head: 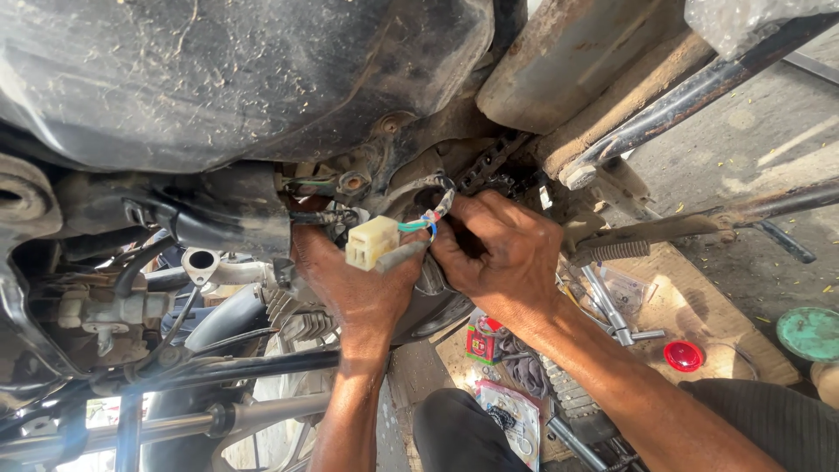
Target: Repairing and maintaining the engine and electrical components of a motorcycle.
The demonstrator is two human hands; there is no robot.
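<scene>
A cream plastic connector plug [371, 242] with green, blue and red wires [426, 222] hangs out beside the dirty motorcycle engine case [437, 310]. My left hand [354, 284] reaches up from below and holds the plug at its fingertips, with a short grey piece beside it. My right hand [498, 253] comes in from the right and pinches the wires close to the plug, knuckles against the engine. The two hands touch each other. What the wires lead to is hidden behind the hands.
A large black dusty body panel [245, 79] fills the top. A drive chain [489, 166] and a footrest [620, 251] are near my right hand. On the board [699, 301] lie a T-shaped wrench [612, 315], a red cap [683, 356] and small packets [485, 339]. A green lid [808, 332] is at the right.
</scene>
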